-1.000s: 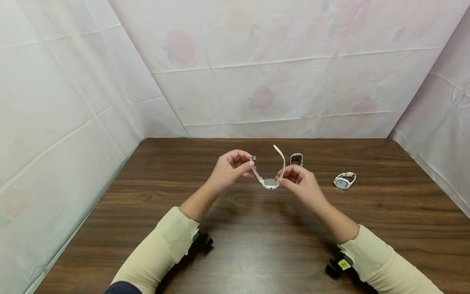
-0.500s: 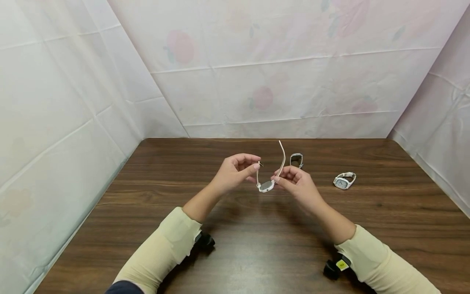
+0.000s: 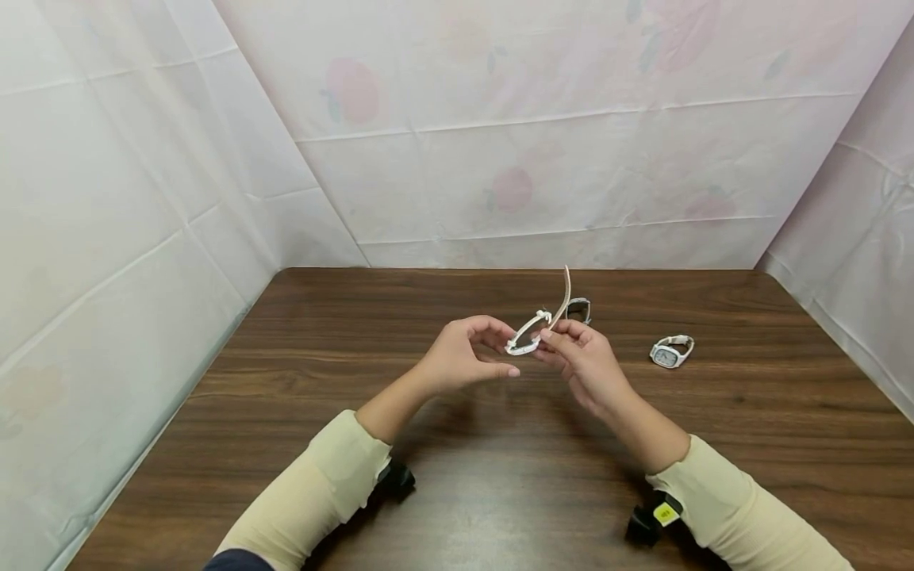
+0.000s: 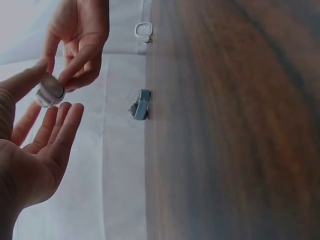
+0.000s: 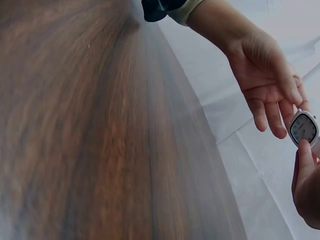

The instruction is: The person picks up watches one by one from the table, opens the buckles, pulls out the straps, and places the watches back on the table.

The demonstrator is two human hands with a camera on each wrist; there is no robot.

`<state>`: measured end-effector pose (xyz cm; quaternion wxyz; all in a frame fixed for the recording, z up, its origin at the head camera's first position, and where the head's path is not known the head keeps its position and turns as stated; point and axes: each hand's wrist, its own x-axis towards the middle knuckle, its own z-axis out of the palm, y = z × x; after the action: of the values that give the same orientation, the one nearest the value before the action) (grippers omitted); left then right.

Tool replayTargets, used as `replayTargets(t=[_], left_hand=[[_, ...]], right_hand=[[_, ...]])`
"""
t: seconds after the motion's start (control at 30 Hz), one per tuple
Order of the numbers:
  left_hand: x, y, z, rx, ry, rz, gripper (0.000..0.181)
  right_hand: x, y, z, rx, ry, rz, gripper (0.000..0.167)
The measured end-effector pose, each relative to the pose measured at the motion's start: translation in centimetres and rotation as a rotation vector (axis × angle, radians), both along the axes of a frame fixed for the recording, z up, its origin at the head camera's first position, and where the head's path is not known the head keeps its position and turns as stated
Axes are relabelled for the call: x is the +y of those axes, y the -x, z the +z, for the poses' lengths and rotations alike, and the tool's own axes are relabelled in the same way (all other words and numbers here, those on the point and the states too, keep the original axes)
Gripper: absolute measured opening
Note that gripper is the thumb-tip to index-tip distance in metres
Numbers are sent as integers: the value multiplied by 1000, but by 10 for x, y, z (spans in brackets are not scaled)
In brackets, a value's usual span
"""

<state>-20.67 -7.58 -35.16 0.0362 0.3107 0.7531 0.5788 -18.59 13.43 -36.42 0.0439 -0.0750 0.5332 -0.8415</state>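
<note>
Though I see the left hand (image 3: 464, 357) with thumb and fingers apart, I can't quite tell whether it touches the white watch (image 3: 520, 351) pinched midair by the right hand (image 3: 581, 357); only my right-wrist feed shows the dial (image 5: 302, 127) clearly. Behind, a bluish watch (image 4: 142, 106) is partly covered in my head view.

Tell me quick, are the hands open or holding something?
Left hand: open, close to the raised white watch.
Right hand: holding that watch.
</note>
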Motion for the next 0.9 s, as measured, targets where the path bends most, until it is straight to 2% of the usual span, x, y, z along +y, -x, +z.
replayTargets(t=[0.23,0.53,0.7,0.9], left_hand=[[2,-2,-2,-11,-57,42,32],[0,-2,-2,-44,-94,33,35],[-3,-1,-5,-132,-129,-1,33],[-7,0,-9,-237,-172,-9,34]], right_hand=[[-3,-3,4,-52,23,23,12],[-6,-2,2,-56,-4,59,4],[-4,-2,0,-39,-84,96,13],[-2,-2,-2,-16,-164,161,9]])
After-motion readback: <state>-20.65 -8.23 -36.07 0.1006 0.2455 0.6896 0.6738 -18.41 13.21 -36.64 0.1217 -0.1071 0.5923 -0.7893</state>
